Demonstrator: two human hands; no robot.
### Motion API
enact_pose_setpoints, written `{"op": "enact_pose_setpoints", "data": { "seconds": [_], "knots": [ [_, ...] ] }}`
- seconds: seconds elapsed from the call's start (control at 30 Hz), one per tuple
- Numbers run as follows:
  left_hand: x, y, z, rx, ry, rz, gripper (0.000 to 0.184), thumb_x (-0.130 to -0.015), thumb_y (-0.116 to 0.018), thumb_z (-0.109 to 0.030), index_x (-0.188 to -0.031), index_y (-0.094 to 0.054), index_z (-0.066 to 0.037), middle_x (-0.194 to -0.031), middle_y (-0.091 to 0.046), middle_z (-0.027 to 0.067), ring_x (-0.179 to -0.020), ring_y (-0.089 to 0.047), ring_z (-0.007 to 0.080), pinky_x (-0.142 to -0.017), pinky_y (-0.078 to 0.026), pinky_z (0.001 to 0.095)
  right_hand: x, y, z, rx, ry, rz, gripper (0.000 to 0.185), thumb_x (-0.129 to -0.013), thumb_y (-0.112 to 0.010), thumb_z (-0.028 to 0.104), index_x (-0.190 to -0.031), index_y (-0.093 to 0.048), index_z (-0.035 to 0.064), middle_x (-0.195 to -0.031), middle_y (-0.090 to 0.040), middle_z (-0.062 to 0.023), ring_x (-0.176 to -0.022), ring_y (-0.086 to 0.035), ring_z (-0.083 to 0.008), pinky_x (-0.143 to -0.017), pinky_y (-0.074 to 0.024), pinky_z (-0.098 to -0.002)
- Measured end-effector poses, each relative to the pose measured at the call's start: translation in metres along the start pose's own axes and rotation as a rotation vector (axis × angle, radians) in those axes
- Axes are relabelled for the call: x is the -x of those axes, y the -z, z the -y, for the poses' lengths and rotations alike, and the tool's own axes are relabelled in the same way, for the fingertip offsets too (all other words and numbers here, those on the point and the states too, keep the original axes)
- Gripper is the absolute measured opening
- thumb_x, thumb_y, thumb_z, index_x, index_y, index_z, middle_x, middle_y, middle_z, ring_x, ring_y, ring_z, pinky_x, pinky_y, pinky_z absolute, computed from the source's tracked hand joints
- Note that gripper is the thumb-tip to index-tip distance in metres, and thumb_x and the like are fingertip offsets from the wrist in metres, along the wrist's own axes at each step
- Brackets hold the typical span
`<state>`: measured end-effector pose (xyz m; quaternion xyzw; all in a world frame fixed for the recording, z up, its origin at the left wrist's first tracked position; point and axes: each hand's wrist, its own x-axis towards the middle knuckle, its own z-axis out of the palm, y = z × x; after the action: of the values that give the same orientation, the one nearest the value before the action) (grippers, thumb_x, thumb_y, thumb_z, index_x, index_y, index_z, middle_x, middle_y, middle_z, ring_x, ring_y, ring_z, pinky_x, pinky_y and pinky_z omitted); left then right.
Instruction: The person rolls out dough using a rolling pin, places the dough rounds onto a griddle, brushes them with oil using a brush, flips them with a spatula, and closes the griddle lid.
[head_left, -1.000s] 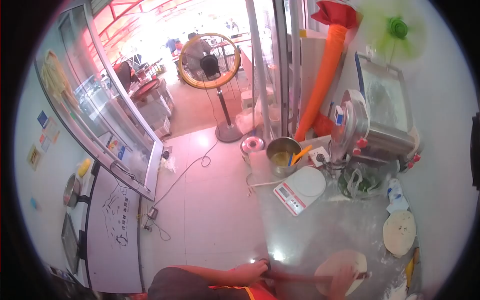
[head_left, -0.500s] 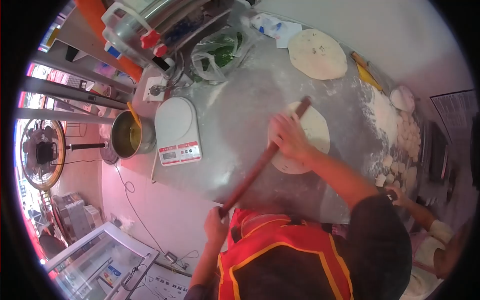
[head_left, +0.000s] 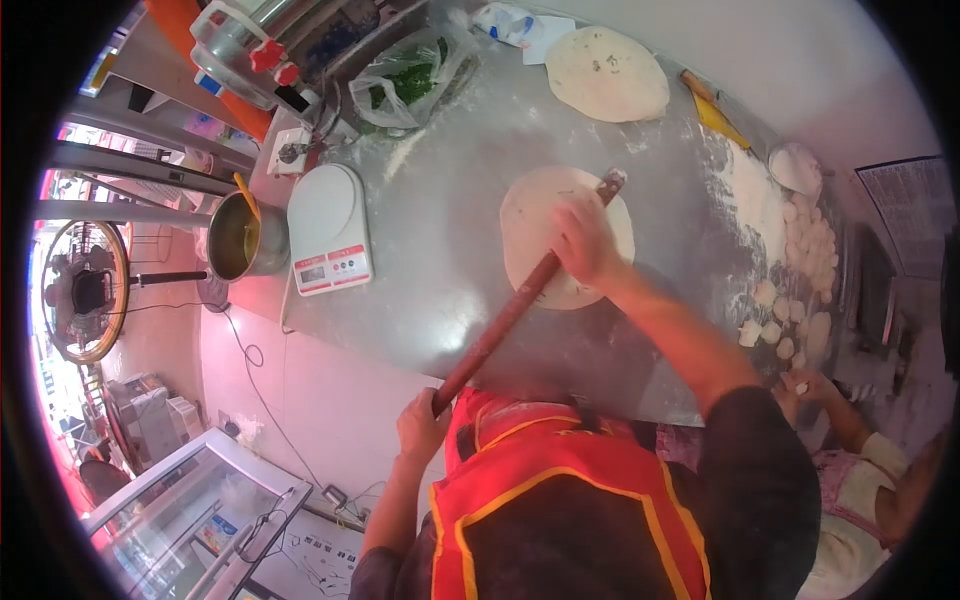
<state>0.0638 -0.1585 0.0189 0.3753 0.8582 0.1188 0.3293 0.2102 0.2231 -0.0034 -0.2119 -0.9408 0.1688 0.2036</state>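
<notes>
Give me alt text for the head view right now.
The left hand grips one end of a long, reddish-brown, wooden-looking rolling pin; the right hand lies over it above a flat, round, pale dough sheet on a grey metal table. A white-and-red digital scale stands at picture left.

The surface [head_left: 430, 270] looks like grey metal, smooth with a soft sheen, dulled toward its right edge by matt, powdery flour [head_left: 750, 195]. The rolling pin [head_left: 500, 325] seems to be dark reddish wood, smooth along its length. Under it, the dough round [head_left: 525, 220] is matt and soft-looking. Near the left edge sits a kitchen scale [head_left: 327, 205] of smooth white plastic; beyond that edge, a shiny metal pot [head_left: 272, 243]. Toward the far edge, a plastic bag [head_left: 440, 70] is clear, crinkled and glossy. The red apron [head_left: 560, 460] is cloth.
</notes>
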Motion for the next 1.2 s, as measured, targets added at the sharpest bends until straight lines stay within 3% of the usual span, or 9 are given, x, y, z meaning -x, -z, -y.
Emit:
{"op": "enact_pose_setpoints", "data": {
  "seconds": [0.27, 0.4, 0.5, 0.63, 0.83, 0.93, 1.03, 1.1, 1.2],
  "knots": [
    [0.016, -0.033, -0.038, -0.005, -0.002, 0.203, 0.030, -0.081, -0.067, -0.034, -0.098, -0.059, -0.011, -0.086, -0.067, 0.0149, -0.083, -0.065, 0.0354, -0.070, -0.050, 0.0451, 0.109, 0.048, -0.010, 0.121, -0.022, 0.106, 0.058, -0.086, -0.061, 0.024, -0.138, -0.041, 0.0060, -0.146, -0.039, -0.0125, -0.134, -0.039, -0.0285, -0.109, -0.0275, -0.0545],
    [0.019, -0.054, -0.043, 0.053, 0.028, 0.394, 0.031, -0.081, -0.065, -0.035, -0.102, -0.059, -0.013, -0.091, -0.067, 0.0140, -0.087, -0.065, 0.0345, -0.074, -0.050, 0.0459, 0.164, 0.121, 0.027, 0.115, -0.389, 0.346, 0.059, -0.086, -0.061, 0.017, -0.139, -0.040, 0.0037, -0.142, -0.045, -0.0152, -0.132, -0.040, -0.0314, -0.113, -0.0220, -0.0524],
    [0.016, -0.041, -0.035, -0.023, -0.036, 0.248, 0.033, -0.082, -0.061, -0.035, -0.109, -0.058, -0.015, -0.098, -0.067, 0.0124, -0.091, -0.064, 0.0337, -0.078, -0.050, 0.0464, 0.164, 0.098, -0.001, 0.104, -0.292, -0.017, 0.051, -0.086, -0.060, 0.015, -0.132, -0.045, -0.0013, -0.133, -0.048, -0.0245, -0.125, -0.043, -0.0419, -0.107, -0.0291, -0.0522],
    [0.000, 0.001, -0.047, 0.157, -0.027, -0.091, 0.031, -0.083, -0.059, -0.032, -0.110, -0.056, -0.016, -0.097, -0.066, 0.0115, -0.091, -0.064, 0.0341, -0.077, -0.050, 0.0466, 0.145, 0.044, -0.058, -0.141, -0.647, -0.233, 0.054, -0.086, -0.060, 0.014, -0.133, -0.041, -0.0031, -0.131, -0.046, -0.0248, -0.124, -0.044, -0.0390, -0.104, -0.0344, -0.0458],
    [-0.075, 0.011, -0.027, 0.163, 0.033, -0.368, 0.024, -0.085, -0.056, -0.025, -0.103, -0.055, -0.009, -0.089, -0.064, 0.0150, -0.086, -0.064, 0.0363, -0.073, -0.049, 0.0512, 0.053, 0.035, -0.056, -0.078, -0.972, 0.049, 0.058, -0.077, -0.068, 0.016, -0.126, -0.047, -0.0041, -0.114, -0.059, -0.0227, -0.108, -0.058, -0.0360, -0.090, -0.0448, -0.0407],
    [-0.092, 0.025, -0.033, 0.157, 0.120, -0.298, 0.029, -0.086, -0.057, -0.022, -0.110, -0.054, -0.006, -0.099, -0.062, 0.0193, -0.096, -0.061, 0.0364, -0.080, -0.049, 0.0470, 0.048, 0.025, -0.089, -0.272, -0.963, 0.236, 0.053, -0.075, -0.068, 0.016, -0.120, -0.052, -0.0046, -0.109, -0.063, -0.0229, -0.103, -0.062, -0.0341, -0.085, -0.0480, -0.0422],
    [-0.101, 0.025, -0.058, 0.074, -0.180, -0.645, 0.039, -0.086, -0.058, -0.021, -0.119, -0.050, -0.001, -0.114, -0.055, 0.0224, -0.110, -0.053, 0.0371, -0.092, -0.046, 0.0439, 0.056, 0.005, -0.113, 0.117, -0.657, 0.105, 0.047, -0.075, -0.067, 0.015, -0.117, -0.057, -0.0039, -0.106, -0.065, -0.0224, -0.101, -0.064, -0.0328, -0.084, -0.0498, -0.0434],
    [-0.136, -0.008, -0.077, 0.052, -0.322, -0.632, 0.045, -0.089, -0.058, -0.022, -0.125, -0.045, 0.003, -0.127, -0.048, 0.0212, -0.122, -0.046, 0.0342, -0.102, -0.039, 0.0415, 0.036, 0.025, -0.062, -0.189, -0.456, 0.152, 0.038, -0.092, -0.049, 0.023, -0.123, -0.056, 0.0022, -0.111, -0.064, -0.0200, -0.107, -0.060, -0.0345, -0.090, -0.0479, -0.0459],
    [-0.159, -0.053, -0.134, 1.558, -0.198, -0.021, 0.042, -0.096, -0.052, -0.029, -0.125, -0.046, 0.000, -0.128, -0.050, 0.0136, -0.121, -0.048, 0.0264, -0.102, -0.040, 0.0380, -0.012, 0.091, 0.087, -0.190, -0.215, 0.269, 0.025, -0.094, -0.047, 0.023, -0.105, -0.058, 0.0038, -0.092, -0.067, -0.0195, -0.086, -0.065, -0.0362, -0.069, -0.0519, -0.0477]
  ]
}}
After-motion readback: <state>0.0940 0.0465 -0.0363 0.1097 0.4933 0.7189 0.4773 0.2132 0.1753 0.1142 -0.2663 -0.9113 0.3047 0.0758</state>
